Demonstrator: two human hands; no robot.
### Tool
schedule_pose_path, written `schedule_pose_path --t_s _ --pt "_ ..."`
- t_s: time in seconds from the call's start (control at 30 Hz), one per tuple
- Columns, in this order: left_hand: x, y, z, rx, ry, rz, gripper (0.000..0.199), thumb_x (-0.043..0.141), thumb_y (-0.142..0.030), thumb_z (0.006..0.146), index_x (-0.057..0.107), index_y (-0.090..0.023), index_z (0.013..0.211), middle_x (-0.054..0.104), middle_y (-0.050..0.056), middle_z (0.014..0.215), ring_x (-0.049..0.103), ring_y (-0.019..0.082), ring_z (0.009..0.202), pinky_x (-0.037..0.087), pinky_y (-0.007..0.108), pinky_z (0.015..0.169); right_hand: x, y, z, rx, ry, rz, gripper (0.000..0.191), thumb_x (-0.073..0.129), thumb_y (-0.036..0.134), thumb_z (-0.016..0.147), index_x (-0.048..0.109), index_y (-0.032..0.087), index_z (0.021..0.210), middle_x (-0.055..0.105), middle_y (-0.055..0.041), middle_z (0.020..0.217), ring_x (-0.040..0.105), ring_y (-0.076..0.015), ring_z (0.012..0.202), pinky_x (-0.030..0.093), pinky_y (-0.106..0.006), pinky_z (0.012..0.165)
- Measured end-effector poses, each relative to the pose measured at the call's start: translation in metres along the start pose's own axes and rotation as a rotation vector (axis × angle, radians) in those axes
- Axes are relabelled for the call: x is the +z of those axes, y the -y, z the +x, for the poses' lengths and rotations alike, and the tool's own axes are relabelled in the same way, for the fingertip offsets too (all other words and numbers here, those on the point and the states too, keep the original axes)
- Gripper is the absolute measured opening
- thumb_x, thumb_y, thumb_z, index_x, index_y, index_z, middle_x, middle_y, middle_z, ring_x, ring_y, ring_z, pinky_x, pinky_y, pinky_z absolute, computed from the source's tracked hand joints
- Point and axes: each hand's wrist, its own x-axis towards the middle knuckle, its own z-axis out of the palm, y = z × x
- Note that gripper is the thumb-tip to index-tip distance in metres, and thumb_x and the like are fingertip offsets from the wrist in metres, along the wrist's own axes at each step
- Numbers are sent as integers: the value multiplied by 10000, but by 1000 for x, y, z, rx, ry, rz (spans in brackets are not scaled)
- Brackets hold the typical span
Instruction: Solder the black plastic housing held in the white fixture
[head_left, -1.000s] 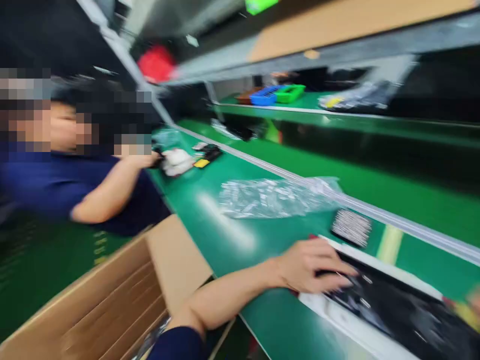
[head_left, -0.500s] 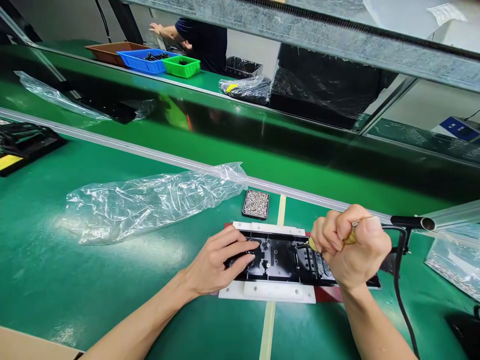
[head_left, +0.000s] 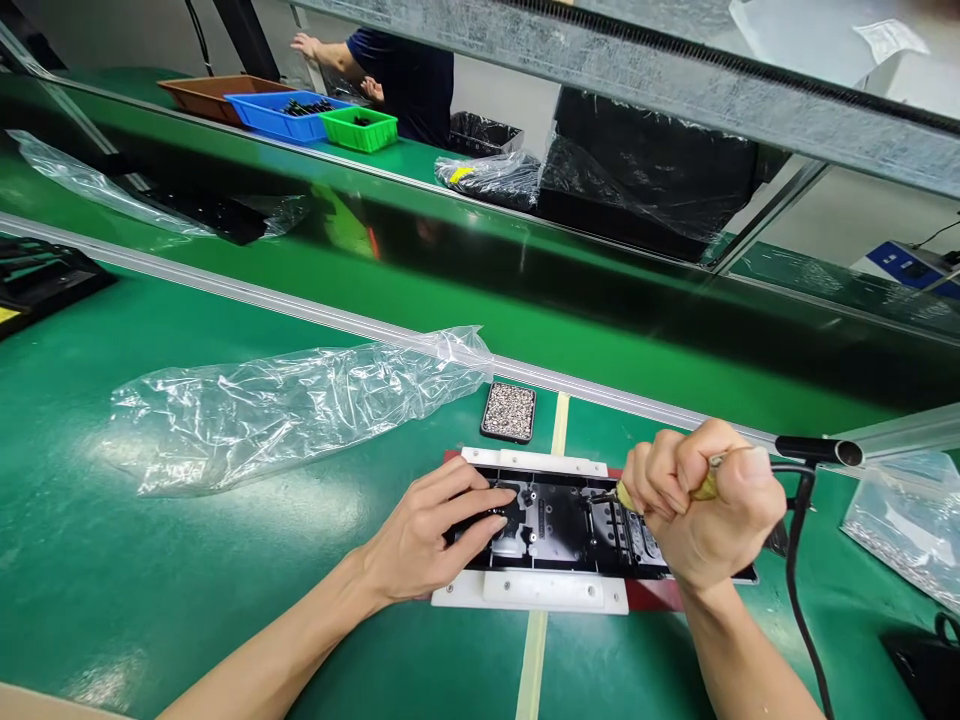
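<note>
A long black plastic housing (head_left: 559, 530) lies in a fixture with white blocks (head_left: 551, 592) along both long sides. My left hand (head_left: 431, 530) is at its left end, thumb and fingers bent over it and gripping it; what is under the palm is hidden. In my right hand (head_left: 701, 500), closed in a fist, is a soldering iron with a yellow grip (head_left: 624, 495) and a black cable. Its thin dark tip points left and down, at or very near the housing's middle; I cannot tell whether it touches.
Behind the housing sits a small tray of tiny metal pieces (head_left: 508, 412). A clear plastic bag (head_left: 300, 410) spreads to the left. At right stand a tubular holder (head_left: 821, 451) and a bag of small metal parts (head_left: 900, 530). Across the partition are bins (head_left: 360, 130) and another person (head_left: 409, 90).
The view has shifted slightly. Both hands keep nearly the same places on the housing, and the iron's tip stays near its middle.
</note>
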Motion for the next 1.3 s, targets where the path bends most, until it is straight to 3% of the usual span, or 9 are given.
schedule_pose_path --t_s 0.37,0.7,1.3 --pt "0 0 0 -3 -3 6 278 664 -110 1012 727 -168 1277 671 53 936 604 172 837 541 452 996 0 0 0 3 9 20 547 721 541 925 481 198 572 321 68 430 245 -72 360 272 -200 353" --pt "-1 -1 1 9 -1 18 274 655 -127 1019 729 -164 1281 684 70 928 619 184 836 580 389 858 -1 0 -2 16 -1 21 557 722 556 921 479 199 569 308 65 433 257 -77 372 297 -202 358" --pt "-1 -1 2 1 7 17 277 659 -115 1017 727 -158 1282 682 63 928 608 175 836 573 412 899 -4 1 -2 10 42 19 545 693 544 949 485 203 578 321 62 442 269 -80 377 308 -207 357"
